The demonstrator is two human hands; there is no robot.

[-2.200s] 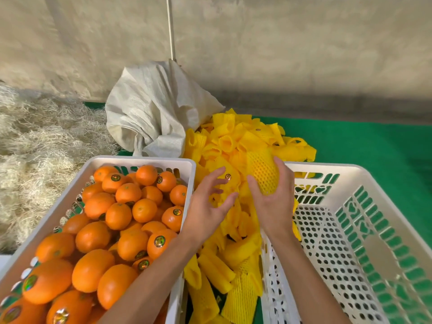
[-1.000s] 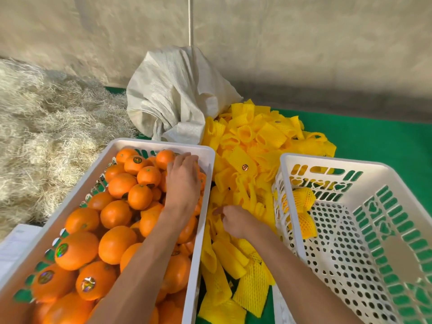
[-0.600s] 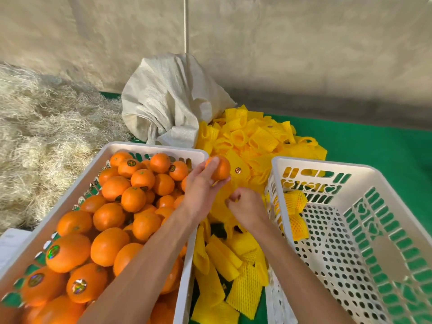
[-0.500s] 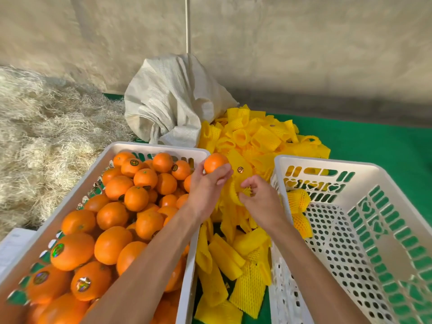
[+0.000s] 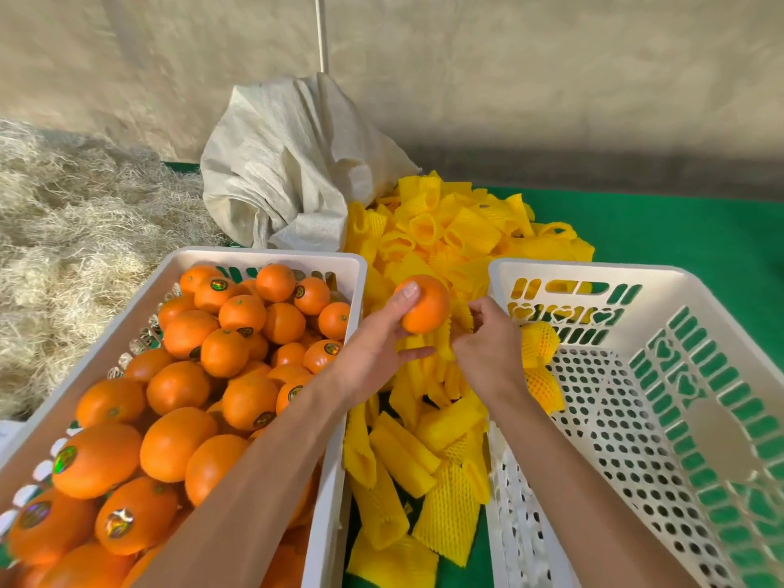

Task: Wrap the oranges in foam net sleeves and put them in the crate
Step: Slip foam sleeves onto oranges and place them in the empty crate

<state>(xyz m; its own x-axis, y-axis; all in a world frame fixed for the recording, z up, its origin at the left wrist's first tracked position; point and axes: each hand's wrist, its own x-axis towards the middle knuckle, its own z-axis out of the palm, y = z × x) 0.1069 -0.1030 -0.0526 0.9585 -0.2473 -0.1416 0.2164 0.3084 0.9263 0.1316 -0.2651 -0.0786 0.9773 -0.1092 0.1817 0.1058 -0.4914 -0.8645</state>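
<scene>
Holding a bare orange (image 5: 425,305) between thumb and fingers, the left hand (image 5: 373,350) keeps it above the pile of foam sleeves (image 5: 428,248). Just right and slightly nearer, the right hand (image 5: 488,350) pinches a sleeve (image 5: 445,339) beneath the fruit; its opening looks hidden. Farther right stands the crate (image 5: 700,286), with two wrapped oranges (image 5: 539,343) inside.

Bare orange (image 5: 425,305) above yellow sleeves (image 5: 428,451); two wrapped oranges (image 5: 539,362) in crate (image 5: 662,418)

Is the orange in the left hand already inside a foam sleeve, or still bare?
Still bare. The orange shows smooth peel with no yellow net over it; the left hand holds it above the loose sleeves.
</scene>
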